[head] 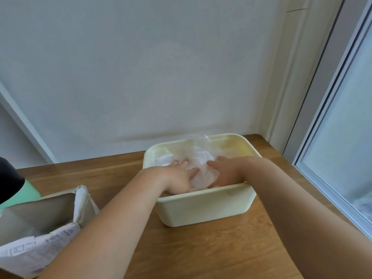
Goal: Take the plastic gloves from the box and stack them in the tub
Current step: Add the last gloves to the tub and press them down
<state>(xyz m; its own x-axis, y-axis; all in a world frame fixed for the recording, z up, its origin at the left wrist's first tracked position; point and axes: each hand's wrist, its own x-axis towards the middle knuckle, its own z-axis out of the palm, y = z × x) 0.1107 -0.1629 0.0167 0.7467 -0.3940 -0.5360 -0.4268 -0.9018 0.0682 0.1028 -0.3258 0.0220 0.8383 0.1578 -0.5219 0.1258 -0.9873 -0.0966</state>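
Note:
A cream plastic tub (203, 208) stands on the wooden table, right of centre. Inside it lies a crumpled pile of clear plastic gloves (198, 158), part of it poking above the far rim. My left hand (179, 176) reaches into the tub from the left, its straight fingers pressing on the gloves. From the right, my right hand (225, 172) does the same with flat fingers on the pile. The near wall of the tub hides the lower part of both hands. The opened cardboard box (36, 228) sits at the lower left, its flaps torn open.
A wall runs just behind the tub, and a window frame (330, 158) borders the table on the right. A green and black object (14, 188) shows at the left edge behind the box. Bare wooden tabletop (201, 254) lies in front of the tub.

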